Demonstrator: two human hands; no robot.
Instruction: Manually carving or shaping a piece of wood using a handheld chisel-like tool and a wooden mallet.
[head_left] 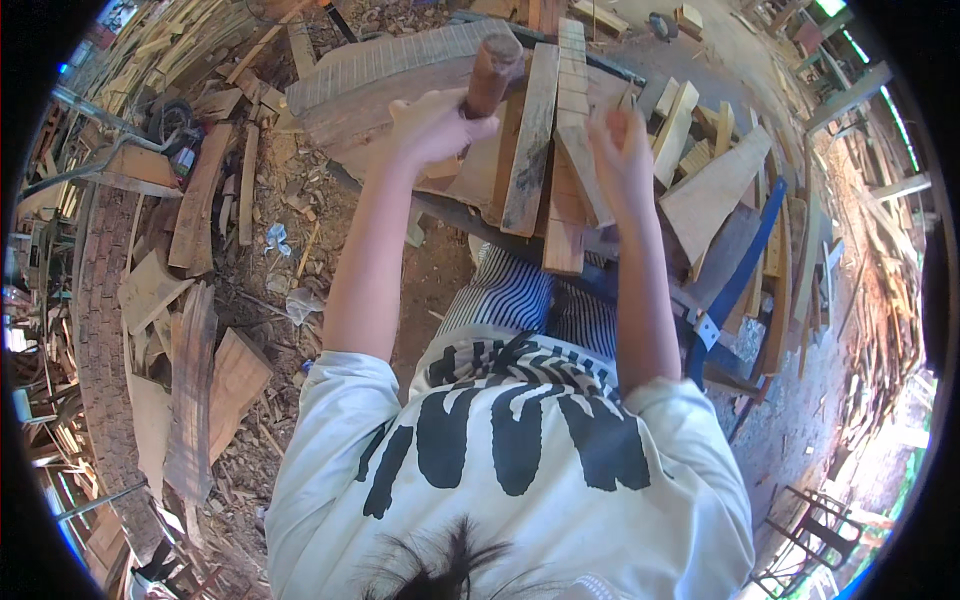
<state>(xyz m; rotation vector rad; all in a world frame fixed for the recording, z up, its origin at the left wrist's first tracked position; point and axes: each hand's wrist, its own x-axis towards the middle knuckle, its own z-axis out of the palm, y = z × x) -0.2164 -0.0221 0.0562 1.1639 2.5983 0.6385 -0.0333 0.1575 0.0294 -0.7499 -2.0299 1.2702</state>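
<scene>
In the head view I look down on both my arms reaching forward over a pile of timber. My left hand [435, 125] is closed around a brown wooden club [490, 75], thick and rounded, its blunt end tipped up and away from me; the club sits at the upper middle, over a large curved slab [400, 68] with a ridged far edge. My right hand [620, 145] is a little to the right, its fingers curled in tightly, with a small thin tip showing above them; I cannot tell what that tip belongs to, or whether I am gripping it. Between my hands lie a weathered plank [530, 140] and, just beside it, a narrow strip [572, 85] marked with crosswise lines. A pale block [565, 235] points back toward my striped trousers [500, 290]. Right of my right hand I see a tapered board [720, 190] among shorter offcuts, and beyond it a long blue bar [755, 250] runs down to a metal plate [707, 330] near my right forearm. On my left, the ground is littered with chips, a crumpled light-blue scrap [278, 238] and a clear plastic piece [303, 304]; farther left, broken boards [195, 380] lean beside a long brick-patterned strip [105, 300].
</scene>
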